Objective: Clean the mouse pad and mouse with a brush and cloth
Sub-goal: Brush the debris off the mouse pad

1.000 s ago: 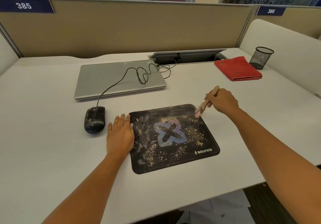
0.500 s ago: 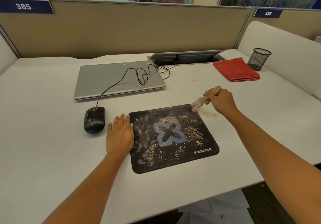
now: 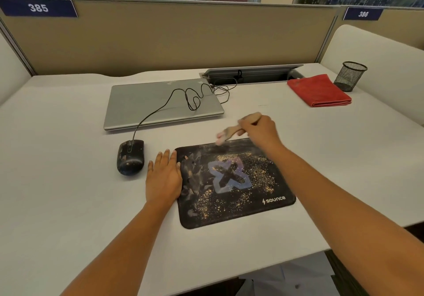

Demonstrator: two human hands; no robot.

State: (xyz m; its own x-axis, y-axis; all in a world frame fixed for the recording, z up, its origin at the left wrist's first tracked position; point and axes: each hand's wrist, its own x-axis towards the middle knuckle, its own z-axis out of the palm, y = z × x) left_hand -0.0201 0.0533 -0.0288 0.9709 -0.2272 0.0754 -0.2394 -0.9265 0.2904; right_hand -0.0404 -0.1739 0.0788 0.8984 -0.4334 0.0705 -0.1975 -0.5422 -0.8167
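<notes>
A black mouse pad (image 3: pixel 234 213) lies on the white desk, strewn with golden crumbs and grey smudges around a blue cross print. My left hand (image 3: pixel 163 176) lies flat on the desk with its fingers apart, pressed against the pad's left edge. My right hand (image 3: pixel 259 130) grips a small wooden brush (image 3: pixel 229 132), blurred with motion, its bristles at the pad's far edge. A dirty black wired mouse (image 3: pixel 130 156) sits left of my left hand. A folded red cloth (image 3: pixel 319 90) lies at the far right.
A shut silver laptop (image 3: pixel 160 103) lies behind the pad with the mouse cable (image 3: pixel 183 96) looped over it into an open cable tray (image 3: pixel 250 73). A black mesh pen cup (image 3: pixel 350 75) stands beside the cloth. Partitions wall the desk's back and sides.
My right hand has swept the brush leftwards, from beyond the pad's far right corner to the middle of its far edge. My left hand has stayed where it was.
</notes>
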